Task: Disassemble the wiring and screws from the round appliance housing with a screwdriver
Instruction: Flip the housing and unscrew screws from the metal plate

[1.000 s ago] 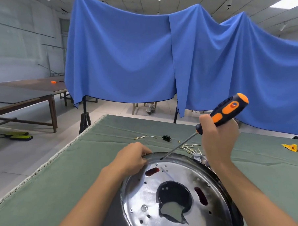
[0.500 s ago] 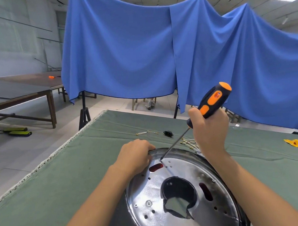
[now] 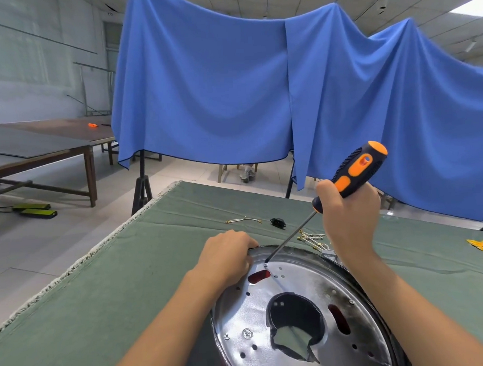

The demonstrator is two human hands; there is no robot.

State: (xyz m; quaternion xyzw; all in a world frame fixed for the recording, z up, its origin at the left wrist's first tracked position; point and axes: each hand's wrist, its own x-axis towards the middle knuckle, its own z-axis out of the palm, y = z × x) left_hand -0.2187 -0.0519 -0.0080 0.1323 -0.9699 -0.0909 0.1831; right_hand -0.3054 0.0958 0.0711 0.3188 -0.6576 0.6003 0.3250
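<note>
The round shiny metal housing (image 3: 303,288) lies on the green table cloth in front of me, with a large ragged hole in its middle. My left hand (image 3: 227,254) grips its far left rim. My right hand (image 3: 348,219) holds a black and orange screwdriver (image 3: 350,174), tilted, with its tip on a small screw (image 3: 265,264) near the far rim. More screws (image 3: 247,333) sit on the near left of the plate.
Loose wires (image 3: 243,220) and a small black part (image 3: 278,222) lie on the green cloth (image 3: 128,270) beyond the housing, with more wire ends (image 3: 310,239) behind the screwdriver shaft. A yellow piece (image 3: 481,245) lies at far right. The table's left edge is frayed.
The screwdriver tip came down from the rim onto the screw near the red slot. My left hand stayed on the rim. The camera view shifted slightly.
</note>
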